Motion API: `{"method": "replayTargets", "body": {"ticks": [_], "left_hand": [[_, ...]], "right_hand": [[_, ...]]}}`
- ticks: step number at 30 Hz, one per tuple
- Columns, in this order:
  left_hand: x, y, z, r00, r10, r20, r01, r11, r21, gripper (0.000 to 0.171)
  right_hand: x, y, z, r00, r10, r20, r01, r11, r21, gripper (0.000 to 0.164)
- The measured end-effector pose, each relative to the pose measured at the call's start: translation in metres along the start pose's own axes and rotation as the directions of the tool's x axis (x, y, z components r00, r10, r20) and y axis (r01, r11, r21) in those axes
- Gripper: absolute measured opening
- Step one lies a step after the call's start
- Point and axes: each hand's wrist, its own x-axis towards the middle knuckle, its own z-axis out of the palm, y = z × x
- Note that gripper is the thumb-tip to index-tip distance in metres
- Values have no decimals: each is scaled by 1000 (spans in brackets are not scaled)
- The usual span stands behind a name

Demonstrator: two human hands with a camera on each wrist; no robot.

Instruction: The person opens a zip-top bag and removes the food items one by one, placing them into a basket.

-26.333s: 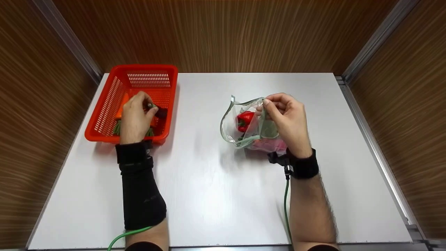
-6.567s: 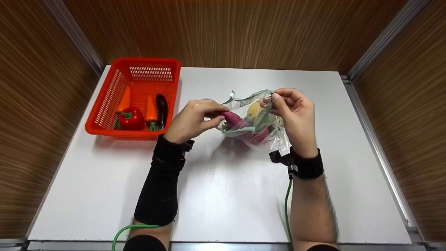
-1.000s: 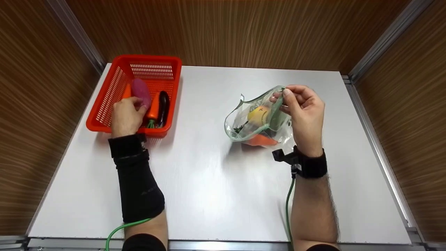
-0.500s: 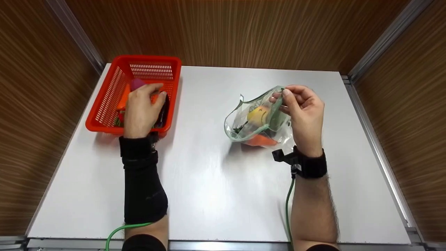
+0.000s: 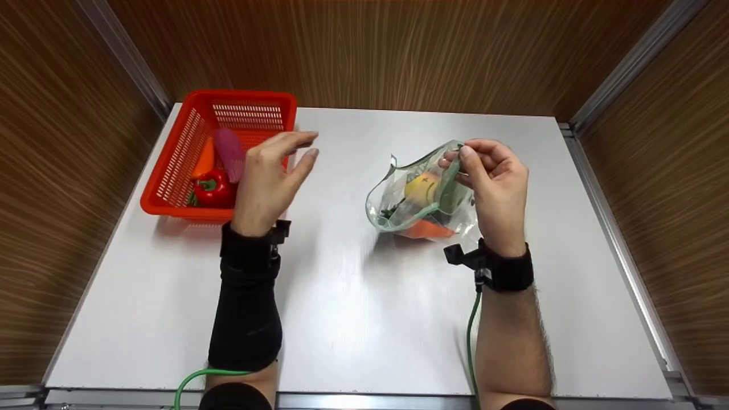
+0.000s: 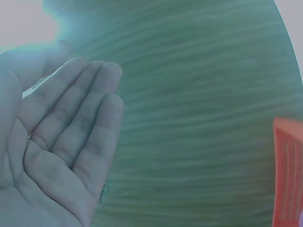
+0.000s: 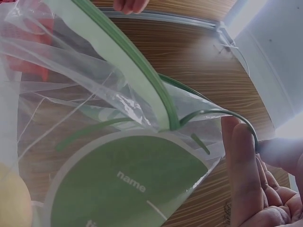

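Note:
My left hand (image 5: 265, 179) hovers over the basket's right side, fingers and thumb apart; the left wrist view shows its palm with nothing held. My right hand (image 5: 495, 191) pinches the rim of a clear zip bag (image 5: 453, 196) with a green edge, its mouth gaping to the left. Inside are a yellow round thing (image 5: 420, 188) with dark marks, a carrot-like orange piece (image 5: 428, 229) and something dark with a green stem. The red basket (image 5: 287, 108) holds a long purple vegetable (image 5: 229, 149), a carrot (image 5: 205, 159) and a red bell pepper (image 5: 213, 188). My left hand hides the basket's right part.
Both stand on a white table (image 5: 353, 319). Wood-patterned panels (image 5: 364, 57) enclose the back and sides. A green cable (image 5: 470, 341) runs from the right wrist strap; another green cable (image 5: 193, 378) crosses my left arm.
Earlier, the bell pepper and purple vegetable were in the bag; both lie in the basket now. In the last second my left hand let go of the purple vegetable and moved right. Right hand holds still.

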Motion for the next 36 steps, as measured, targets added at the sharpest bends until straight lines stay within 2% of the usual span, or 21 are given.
{"method": "replayTargets", "body": {"ticks": [6,11,18,22,30,36], "left_hand": [[-3,12,13,994,101,43,-100,995,-29,31],[-7,25,23,983,160,87,-157,987,-41,31],[-12,42,44,955,225,192,-211,973,-90,32],[-14,47,56,939,259,228,-238,965,-114,30],[-16,48,74,919,252,304,-216,965,-147,31],[-15,44,83,915,225,335,-193,973,-125,31]], "right_hand": [[-1,1,2,1000,-3,12,3,1000,14,7],[-2,1,6,999,-1,32,0,1000,27,6],[-5,0,9,999,3,42,-4,1000,17,7],[-5,1,10,999,4,41,-5,1000,23,7],[-7,2,11,999,6,52,-7,1000,20,8],[-7,2,12,998,7,66,-8,1000,14,8]]}}
